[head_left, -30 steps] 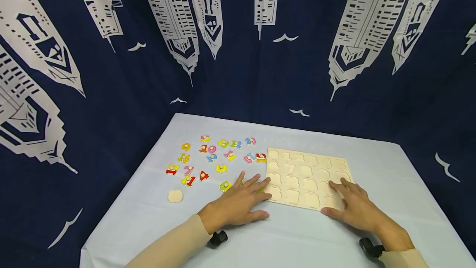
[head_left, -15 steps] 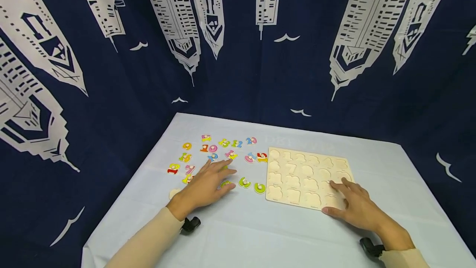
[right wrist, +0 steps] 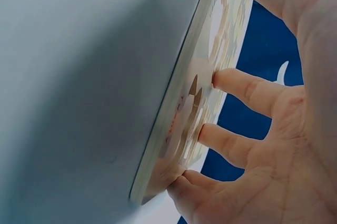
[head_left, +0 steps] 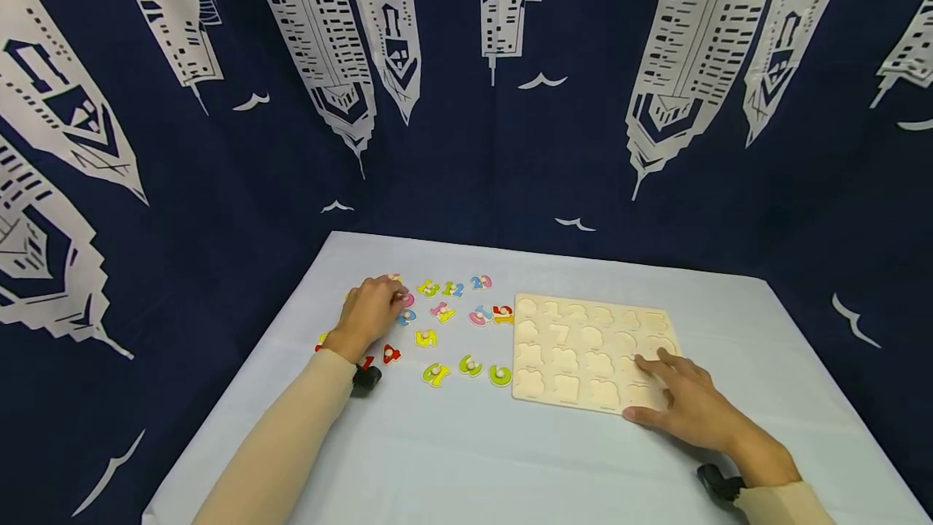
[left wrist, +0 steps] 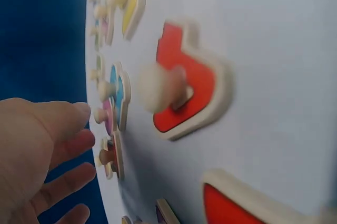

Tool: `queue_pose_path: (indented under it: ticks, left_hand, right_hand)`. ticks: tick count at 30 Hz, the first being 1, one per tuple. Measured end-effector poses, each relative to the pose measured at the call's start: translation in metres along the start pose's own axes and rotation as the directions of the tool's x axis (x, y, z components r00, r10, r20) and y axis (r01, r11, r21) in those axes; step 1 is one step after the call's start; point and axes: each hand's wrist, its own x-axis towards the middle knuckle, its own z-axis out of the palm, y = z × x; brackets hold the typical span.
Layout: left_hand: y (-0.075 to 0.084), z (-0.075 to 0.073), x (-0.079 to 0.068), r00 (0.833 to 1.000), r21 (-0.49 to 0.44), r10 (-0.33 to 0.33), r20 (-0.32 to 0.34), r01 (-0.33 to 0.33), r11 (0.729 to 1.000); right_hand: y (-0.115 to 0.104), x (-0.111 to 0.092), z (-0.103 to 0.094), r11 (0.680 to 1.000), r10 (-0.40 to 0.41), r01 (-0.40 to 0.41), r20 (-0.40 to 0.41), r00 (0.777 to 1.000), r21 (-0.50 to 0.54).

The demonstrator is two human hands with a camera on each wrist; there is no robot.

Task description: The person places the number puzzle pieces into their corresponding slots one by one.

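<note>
My left hand (head_left: 368, 310) reaches over the far left group of wooden number pieces, hiding some of them. In the left wrist view its fingers extend loosely beside the pieces' knobs, gripping nothing. A red number 4 piece (head_left: 391, 354) with a round knob lies near that wrist, and a yellow 5 (head_left: 426, 339) lies to its right. My right hand (head_left: 688, 403) is spread at the right side of a pale wooden puzzle board (head_left: 543, 359) with number-shaped recesses. In the right wrist view, its fingertips touch the board's face.
Several more number pieces lie on the white tablecloth (head_left: 474, 460), among them a green 3 (head_left: 470, 365) and a green round-bellied piece (head_left: 500, 376) beside the board. A red and yellow piece (head_left: 503, 314) lies against the board's left edge. A dark patterned curtain (head_left: 452, 177) hangs behind.
My left hand has moved from the board's left edge leftward and away over the far number pieces, uncovering the nearer green ones. The right hand stays at the board.
</note>
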Motion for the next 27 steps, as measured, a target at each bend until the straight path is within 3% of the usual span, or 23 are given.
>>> queue_pose_path:
  ticks: [6, 13, 16, 21, 27]
  left_hand:
    - [0.000, 0.005, 0.011, 0.997, -0.018, -0.027, 0.070, 0.029, 0.999]
    - [0.006, 0.008, 0.021, 0.998, -0.033, -0.006, 0.055, 0.007, 0.999]
    - [0.013, 0.009, 0.024, 0.999, -0.083, 0.016, 0.038, -0.012, 0.996]
    - [0.041, 0.010, 0.034, 0.996, -0.225, 0.083, 0.020, -0.076, 0.971]
    - [0.086, 0.026, 0.046, 0.980, -0.283, 0.193, 0.045, -0.173, 0.943]
  right_hand:
    - [0.002, -0.003, -0.002, 1.000, -0.004, 0.004, 0.007, 1.000, 0.006]
    - [0.004, -0.005, -0.005, 1.000, 0.004, -0.004, -0.001, 1.000, 0.005]
    - [0.004, -0.004, -0.006, 1.000, 0.004, -0.004, 0.002, 1.000, -0.001]
    - [0.006, -0.003, -0.008, 1.000, 0.002, -0.002, -0.001, 1.000, -0.012]
    - [0.007, -0.001, -0.008, 1.000, -0.005, 0.005, -0.004, 1.000, 0.016]
